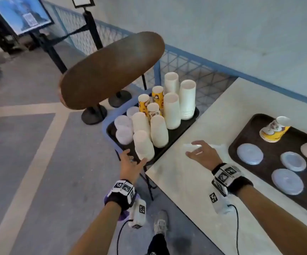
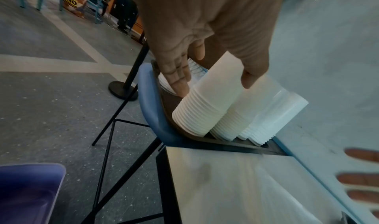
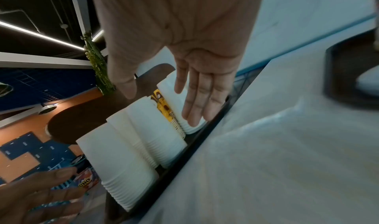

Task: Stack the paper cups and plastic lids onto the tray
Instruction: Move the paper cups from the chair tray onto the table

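Note:
A black tray (image 1: 190, 116) on a blue chair (image 1: 106, 126) holds several white paper cup stacks, yellow patterned cups (image 1: 158, 96) and clear lid stacks (image 1: 123, 126). My left hand (image 1: 135, 156) reaches the nearest white stack (image 1: 143, 146). In the left wrist view the left hand (image 2: 214, 86) spans that stack (image 2: 201, 107), with fingers on one side and thumb on the other, all fairly straight. My right hand (image 1: 191, 149) hovers empty with spread fingers over the white table (image 1: 186, 181); the right hand (image 3: 162, 107) holds nothing.
A second dark tray (image 1: 248, 133) on the table's right carries loose lids (image 1: 250, 153) and a tipped yellow cup stack (image 1: 274, 131). A brown oval chair back (image 1: 112, 70) rises above the cups. Black barrier posts (image 1: 93, 115) and a blue railing (image 1: 195, 57) stand behind.

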Tool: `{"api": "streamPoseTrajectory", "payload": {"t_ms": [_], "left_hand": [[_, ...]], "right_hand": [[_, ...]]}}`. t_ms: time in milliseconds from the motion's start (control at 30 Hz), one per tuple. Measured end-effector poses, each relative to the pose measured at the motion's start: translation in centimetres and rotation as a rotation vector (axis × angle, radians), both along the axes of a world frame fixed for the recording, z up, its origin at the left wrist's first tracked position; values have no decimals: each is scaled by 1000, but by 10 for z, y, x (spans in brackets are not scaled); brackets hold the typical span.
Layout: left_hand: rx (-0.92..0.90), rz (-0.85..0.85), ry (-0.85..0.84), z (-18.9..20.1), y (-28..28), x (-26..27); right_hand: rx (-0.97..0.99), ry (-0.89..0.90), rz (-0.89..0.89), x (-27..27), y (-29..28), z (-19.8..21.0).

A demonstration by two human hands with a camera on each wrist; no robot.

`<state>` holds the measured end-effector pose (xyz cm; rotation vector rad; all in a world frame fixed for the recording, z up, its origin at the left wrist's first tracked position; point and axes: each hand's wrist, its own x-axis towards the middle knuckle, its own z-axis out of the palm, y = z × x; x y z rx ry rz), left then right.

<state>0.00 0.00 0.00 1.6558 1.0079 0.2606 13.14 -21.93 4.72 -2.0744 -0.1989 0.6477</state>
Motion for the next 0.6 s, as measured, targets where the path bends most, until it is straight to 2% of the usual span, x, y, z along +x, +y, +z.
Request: {"api": "streamPoseTrajectory", "payload": {"t_ms": [300, 400, 600], "left_hand": [[-73, -190, 22, -18, 31, 32], [-68, -234, 81, -33, 38, 36], [-57, -265, 1, -44, 44, 48]], "right_hand": [[-56, 48, 11, 28, 110, -26], [-87, 58, 4, 34, 132, -40], [-157, 67, -36, 44, 154, -58]]}}
